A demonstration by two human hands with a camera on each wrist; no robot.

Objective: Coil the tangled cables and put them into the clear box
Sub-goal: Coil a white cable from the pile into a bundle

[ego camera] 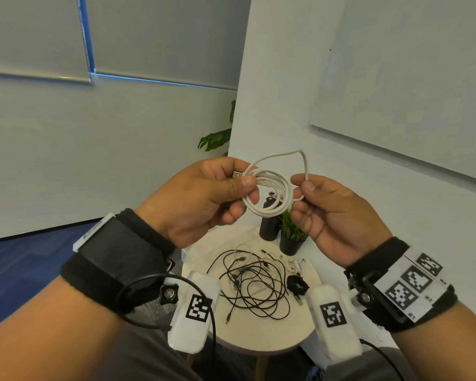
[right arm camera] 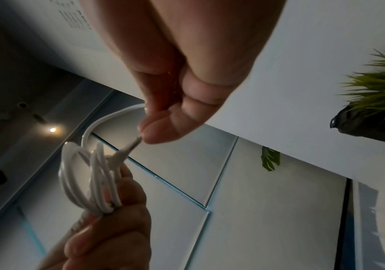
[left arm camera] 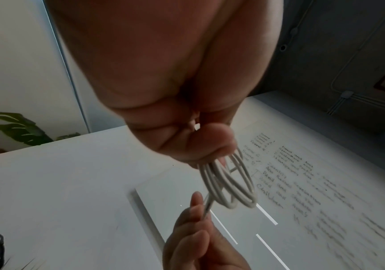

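Mostly visible: left hand (ego camera: 201, 199) grips white cable (ego camera: 270, 193) coil, right hand (ego camera: 333, 215) pinches its end; plug half-hidden.

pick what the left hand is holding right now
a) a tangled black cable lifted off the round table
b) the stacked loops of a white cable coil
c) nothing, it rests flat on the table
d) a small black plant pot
b: the left hand pinches the stacked loops of the white cable coil in the air, while the right hand pinches the cable's free end.
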